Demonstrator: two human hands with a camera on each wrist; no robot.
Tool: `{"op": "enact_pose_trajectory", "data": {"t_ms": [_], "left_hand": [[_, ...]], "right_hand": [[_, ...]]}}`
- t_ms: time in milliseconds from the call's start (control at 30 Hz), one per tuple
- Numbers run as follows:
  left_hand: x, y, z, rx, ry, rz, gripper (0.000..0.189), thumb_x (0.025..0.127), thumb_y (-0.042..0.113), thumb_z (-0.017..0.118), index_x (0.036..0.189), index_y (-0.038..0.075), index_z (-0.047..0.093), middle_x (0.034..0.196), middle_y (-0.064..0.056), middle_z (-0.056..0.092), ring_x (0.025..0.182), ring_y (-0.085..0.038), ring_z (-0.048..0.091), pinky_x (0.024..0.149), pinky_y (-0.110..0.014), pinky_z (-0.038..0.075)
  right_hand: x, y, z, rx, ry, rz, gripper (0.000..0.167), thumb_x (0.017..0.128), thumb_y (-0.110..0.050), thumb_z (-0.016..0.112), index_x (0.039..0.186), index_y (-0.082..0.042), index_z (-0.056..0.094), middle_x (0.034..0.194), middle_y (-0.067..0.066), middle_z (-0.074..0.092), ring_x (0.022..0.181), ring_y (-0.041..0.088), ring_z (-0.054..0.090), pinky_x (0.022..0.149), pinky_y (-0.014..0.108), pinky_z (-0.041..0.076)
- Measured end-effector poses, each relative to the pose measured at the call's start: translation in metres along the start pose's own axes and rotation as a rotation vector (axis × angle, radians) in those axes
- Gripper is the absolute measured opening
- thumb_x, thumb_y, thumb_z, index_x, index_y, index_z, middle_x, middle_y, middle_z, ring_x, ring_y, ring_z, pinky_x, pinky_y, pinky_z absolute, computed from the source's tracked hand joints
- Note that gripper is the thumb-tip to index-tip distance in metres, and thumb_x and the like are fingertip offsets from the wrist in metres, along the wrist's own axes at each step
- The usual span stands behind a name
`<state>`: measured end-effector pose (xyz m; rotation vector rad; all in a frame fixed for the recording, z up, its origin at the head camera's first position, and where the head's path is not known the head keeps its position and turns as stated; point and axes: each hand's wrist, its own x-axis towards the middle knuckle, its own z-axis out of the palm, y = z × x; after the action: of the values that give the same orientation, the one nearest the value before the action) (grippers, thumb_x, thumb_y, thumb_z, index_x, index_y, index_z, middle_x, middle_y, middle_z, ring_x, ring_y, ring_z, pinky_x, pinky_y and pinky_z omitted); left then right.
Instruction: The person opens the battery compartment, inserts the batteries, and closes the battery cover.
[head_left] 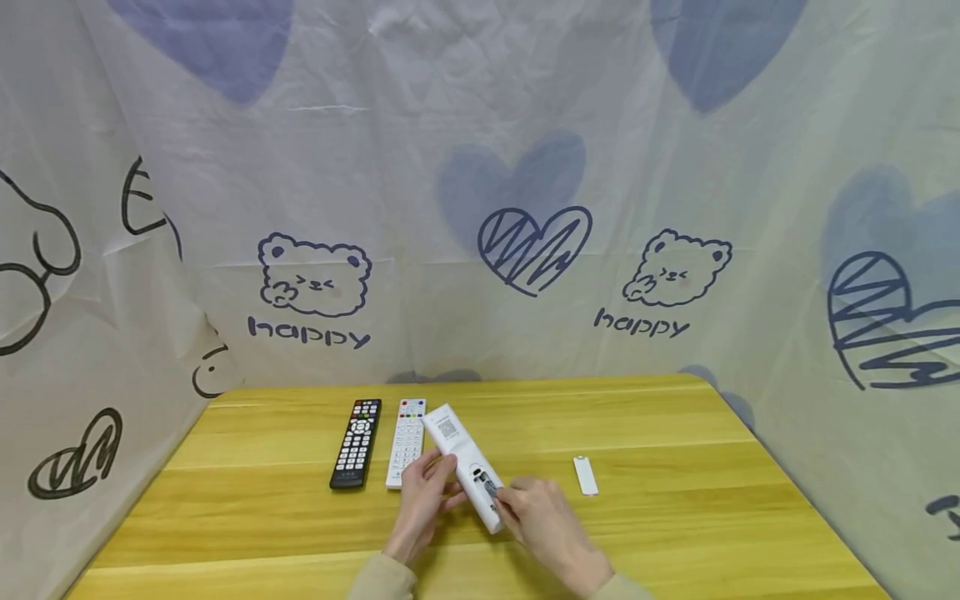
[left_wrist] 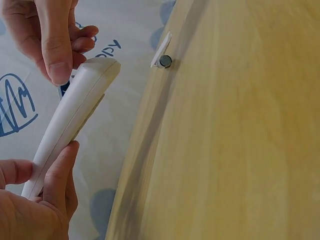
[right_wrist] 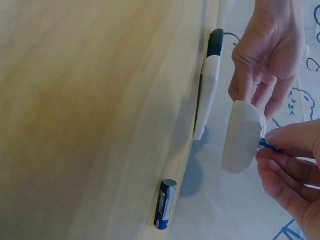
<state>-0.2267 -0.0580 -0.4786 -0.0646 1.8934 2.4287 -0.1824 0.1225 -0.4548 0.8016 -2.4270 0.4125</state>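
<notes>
My left hand (head_left: 422, 502) grips a white remote control (head_left: 457, 446) by its side, held at a slant with its back up and the battery compartment uncovered. At that compartment my right hand (head_left: 542, 518) pinches a blue battery (right_wrist: 268, 145) between thumb and fingers; most of the battery is hidden by them. A white battery cover (head_left: 586, 476) lies on the table to the right of my right hand. Another blue battery (right_wrist: 165, 205) lies on the table in the right wrist view; the left wrist view shows it end-on near the cover.
A black remote (head_left: 356, 446) and a second white remote (head_left: 408, 429) lie side by side to the left, buttons up. My left hand overlaps the lower end of the white one. The wooden table (head_left: 675, 433) ends at a printed cloth (head_left: 420, 192) behind.
</notes>
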Motion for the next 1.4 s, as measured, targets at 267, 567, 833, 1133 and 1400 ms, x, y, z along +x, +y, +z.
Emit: {"op": "enact_pose_trajectory", "data": {"t_ms": [267,567,833,1133,1400], "left_hand": [[0.0,0.001,0.001,0.003,0.001,-0.001,0.05,0.103,0.011,0.053,0.144,-0.014,0.039,0.123,-0.031,0.065,0.067,-0.007,0.062,0.065,-0.025,0.065],[0.0,0.004,-0.003,0.019,-0.026,-0.011,0.052,0.104,0.014,0.052,0.146,-0.013,0.036,0.131,-0.033,0.059,0.07,-0.007,0.062,0.066,-0.024,0.064],[0.002,0.005,-0.006,0.018,-0.043,-0.013,0.055,0.103,0.014,0.054,0.147,-0.014,0.035,0.12,-0.022,0.067,0.07,-0.008,0.059,0.066,-0.025,0.065],[0.0,0.005,-0.007,0.017,-0.074,-0.009,0.052,0.103,0.013,0.054,0.146,-0.012,0.038,0.117,-0.018,0.069,0.072,-0.009,0.06,0.068,-0.026,0.065],[0.0,0.005,-0.007,0.009,-0.094,-0.01,0.051,0.102,0.012,0.054,0.145,-0.011,0.039,0.113,-0.013,0.071,0.073,-0.009,0.061,0.07,-0.026,0.065]], "right_hand": [[0.0,-0.002,0.004,-0.051,0.043,-0.007,0.005,0.081,-0.01,0.08,0.084,-0.008,0.077,0.074,0.0,0.07,0.061,0.007,0.057,0.053,0.011,0.045],[0.003,0.0,0.006,0.069,0.021,0.074,0.011,0.079,-0.012,0.083,0.085,-0.006,0.076,0.077,0.001,0.068,0.064,0.007,0.06,0.055,0.014,0.05],[0.008,0.012,0.005,0.465,-0.097,0.348,0.017,0.077,-0.011,0.085,0.083,-0.007,0.07,0.071,-0.002,0.063,0.061,-0.004,0.046,0.052,0.013,0.045],[0.009,0.021,0.003,0.628,-0.179,0.491,0.023,0.075,-0.015,0.086,0.085,-0.007,0.068,0.07,-0.003,0.059,0.059,0.002,0.048,0.05,0.016,0.043],[0.009,0.025,0.004,0.717,-0.195,0.495,0.021,0.077,-0.007,0.084,0.087,-0.002,0.066,0.07,-0.001,0.057,0.061,0.002,0.048,0.051,0.014,0.042]]}}
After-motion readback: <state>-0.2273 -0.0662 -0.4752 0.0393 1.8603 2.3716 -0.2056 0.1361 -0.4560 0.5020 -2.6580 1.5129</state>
